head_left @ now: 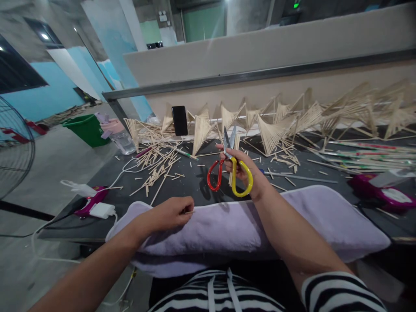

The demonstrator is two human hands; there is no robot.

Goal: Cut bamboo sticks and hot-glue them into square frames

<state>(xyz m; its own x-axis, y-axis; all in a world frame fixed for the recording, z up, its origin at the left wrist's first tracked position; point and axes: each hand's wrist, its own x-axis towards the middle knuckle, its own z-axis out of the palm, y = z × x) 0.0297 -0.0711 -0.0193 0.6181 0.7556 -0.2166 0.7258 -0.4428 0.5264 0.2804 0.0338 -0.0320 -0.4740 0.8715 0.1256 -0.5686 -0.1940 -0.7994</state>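
Observation:
My right hand (pixel 243 167) grips a pair of scissors (pixel 242 190) with one red and one yellow handle loop, raised over the dark table. Its blades point away from me and stand slightly apart. Pale thin sticks show just behind that hand; whether it also holds any of them I cannot tell. Closed and resting on a lilac plush cushion (pixel 221 229), my left hand (pixel 177 211) has the end of a thin wooden stick (pixel 190 212) poking out of it. Most of that stick is hidden by the fingers.
Cut sticks (pixel 159 167) litter the table (pixel 198 182). Fan-shaped stick structures (pixel 269 132) line the back, with a black phone (pixel 180 120) upright among them. Power strips (pixel 91 203) sit at the left and right. A water bottle (pixel 123 141) and a green bin (pixel 86 130) are at left.

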